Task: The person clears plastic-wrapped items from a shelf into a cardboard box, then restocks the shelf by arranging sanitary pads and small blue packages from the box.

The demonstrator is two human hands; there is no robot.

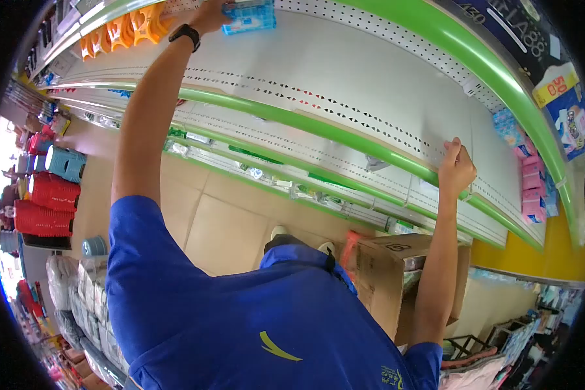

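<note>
At the top, my left hand, with a dark watch on its wrist, is closed on the near end of a blue see-through pack above the white shelf. What is in the pack is too small to tell. My right hand is curled into a fist at the green front edge of the same shelf, towards the right. Nothing shows between its fingers. Orange plastic items stand in a row left of my left hand.
Pink and blue packs are stacked at the shelf's right end. Lower shelves hold small packaged goods. An open cardboard box stands on the floor by my right arm. Red buckets and plastic-wrapped goods are at the left.
</note>
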